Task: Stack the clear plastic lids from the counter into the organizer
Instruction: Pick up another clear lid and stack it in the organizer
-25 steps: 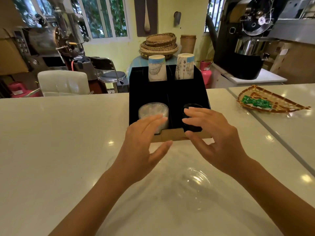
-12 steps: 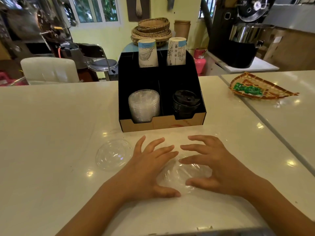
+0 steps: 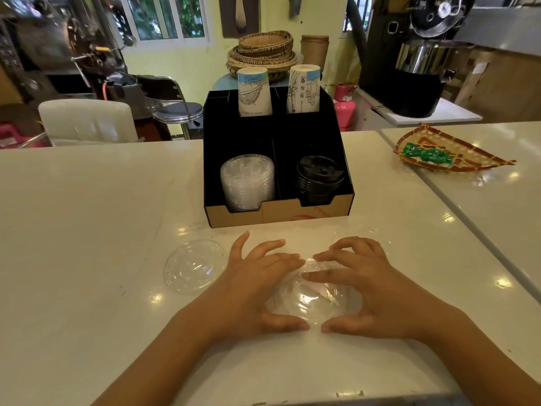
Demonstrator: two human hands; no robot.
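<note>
1. Counter (image 3: 87, 215): white, glossy, everything sits on it.
2. Organizer (image 3: 278, 159): black, at the far centre of the counter. Front-left bay has a clear lid stack (image 3: 247, 183), front-right has black lids (image 3: 319, 178), back bays hold two paper cups (image 3: 253, 92).
3. Left hand (image 3: 257, 291) and right hand (image 3: 371, 288): both cupped around one dome lid (image 3: 310, 300) on the counter, fingers spread over its top, thumbs nearly meeting at the near rim.
4. Second lid (image 3: 193, 266): just left of the left hand, untouched.
</note>
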